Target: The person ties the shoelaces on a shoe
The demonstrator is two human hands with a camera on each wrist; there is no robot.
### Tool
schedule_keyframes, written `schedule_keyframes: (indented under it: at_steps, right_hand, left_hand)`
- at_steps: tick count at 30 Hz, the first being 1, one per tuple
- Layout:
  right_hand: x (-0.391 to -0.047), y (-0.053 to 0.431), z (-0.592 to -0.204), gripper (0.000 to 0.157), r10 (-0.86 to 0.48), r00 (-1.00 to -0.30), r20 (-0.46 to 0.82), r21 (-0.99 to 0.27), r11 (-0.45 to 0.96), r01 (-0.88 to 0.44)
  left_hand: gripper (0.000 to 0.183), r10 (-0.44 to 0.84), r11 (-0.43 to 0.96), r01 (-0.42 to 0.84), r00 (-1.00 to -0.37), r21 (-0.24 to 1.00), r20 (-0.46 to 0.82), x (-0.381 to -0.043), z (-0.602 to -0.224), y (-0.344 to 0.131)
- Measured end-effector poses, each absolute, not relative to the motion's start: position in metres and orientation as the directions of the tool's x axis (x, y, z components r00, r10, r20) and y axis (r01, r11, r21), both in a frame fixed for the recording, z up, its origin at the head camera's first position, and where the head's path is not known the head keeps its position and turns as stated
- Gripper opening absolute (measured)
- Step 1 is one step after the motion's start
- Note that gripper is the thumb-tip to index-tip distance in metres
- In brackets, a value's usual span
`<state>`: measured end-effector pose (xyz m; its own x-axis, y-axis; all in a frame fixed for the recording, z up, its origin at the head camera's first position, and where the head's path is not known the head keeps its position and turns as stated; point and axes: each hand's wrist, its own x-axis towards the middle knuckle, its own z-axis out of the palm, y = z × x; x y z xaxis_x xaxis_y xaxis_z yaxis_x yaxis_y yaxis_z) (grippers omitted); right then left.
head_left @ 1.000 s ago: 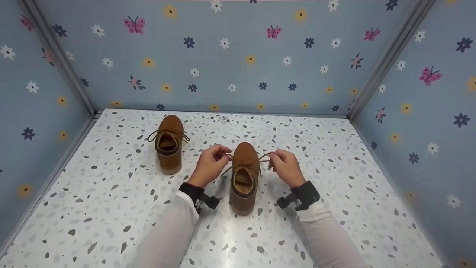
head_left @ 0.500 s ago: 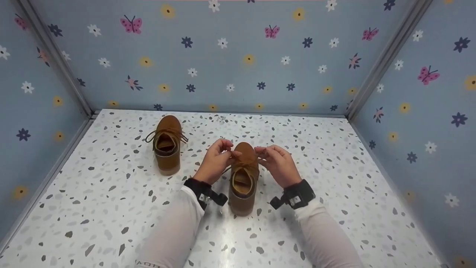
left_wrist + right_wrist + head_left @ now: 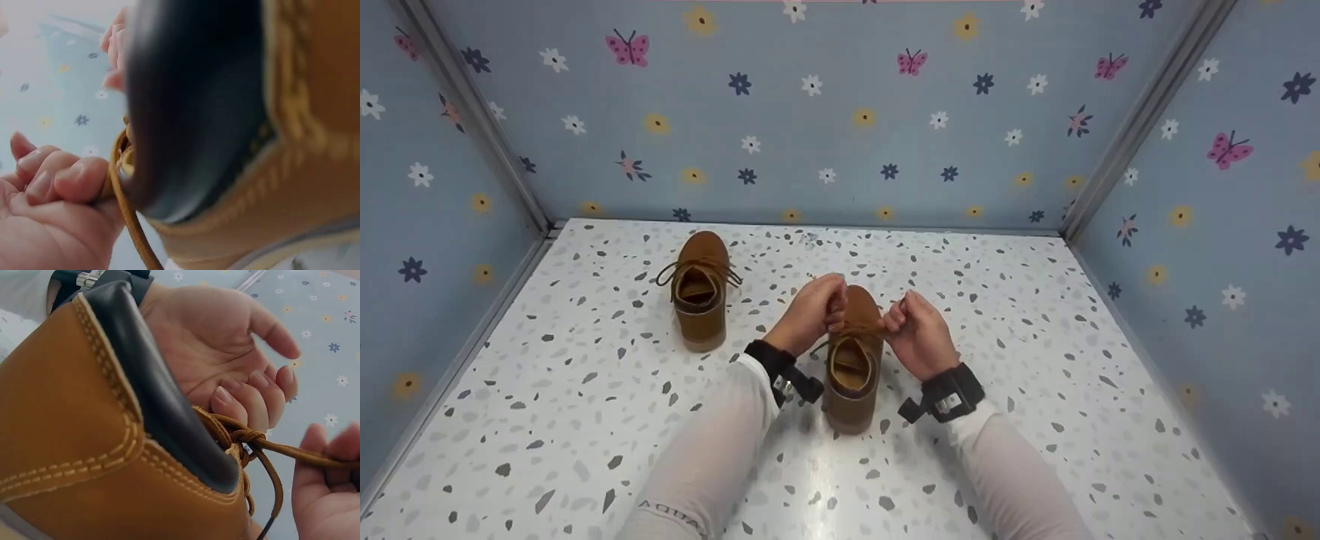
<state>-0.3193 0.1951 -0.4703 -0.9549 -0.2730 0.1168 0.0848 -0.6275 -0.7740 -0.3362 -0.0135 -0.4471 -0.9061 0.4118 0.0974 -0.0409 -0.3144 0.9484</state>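
A brown lace-up shoe [image 3: 851, 409] stands on the speckled surface, toe pointing away from me. At its left side my left hand [image 3: 814, 313] has its fingers curled over a loop of the shoelace [image 3: 130, 225], part of which the fingers hide. On the other side my right hand [image 3: 919, 339] grips the lace with curled fingers; in the right wrist view that lace [image 3: 287, 449] runs taut from the knot into the hand. A loose lace end dangles below the knot. The shoe's dark padded collar [image 3: 152, 388] blocks much of both wrist views.
A matching brown shoe [image 3: 701, 326], its laces in a bow, stands farther back on the left. Blue panels with flowers and butterflies [image 3: 840, 150] enclose the white speckled surface [image 3: 997, 465] at the back and sides. Each wrist wears a black camera strap [image 3: 952, 394].
Both hands were pinching laces out to the sides; they came in close over the shoe's front. Now the fingers are curled in near the knot. Both shoes stay in place.
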Motion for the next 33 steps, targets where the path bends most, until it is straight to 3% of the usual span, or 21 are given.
schedule_keyframes:
  at_steps: [6,13,23,33]
  right_hand:
    - [-0.322,0.197,-0.473,0.039,-0.216,-0.972,0.089,-0.799,-0.598,0.059]
    - [-0.324,0.201,-0.474,0.039,-0.183,-0.979,0.087,-0.825,-0.565,0.032]
    - [-0.326,0.208,-0.475,0.038,-0.156,-0.982,0.103,-0.86,-0.511,-0.009]
    - [-0.325,0.211,-0.479,0.038,-0.157,-0.986,0.063,-0.875,-0.483,0.021]
  left_hand:
    - [0.053,0.35,-0.035,0.054,-0.935,0.998,0.063,-0.336,-0.443,-0.013]
    - [0.064,0.276,0.178,0.243,-0.943,0.953,0.189,-0.333,-0.449,-0.015]
    - [0.064,0.281,0.254,0.334,-0.923,0.907,0.261,-0.332,-0.453,-0.021]
    - [0.064,0.255,0.266,0.332,-0.93,0.905,0.266,-0.331,-0.459,-0.02]
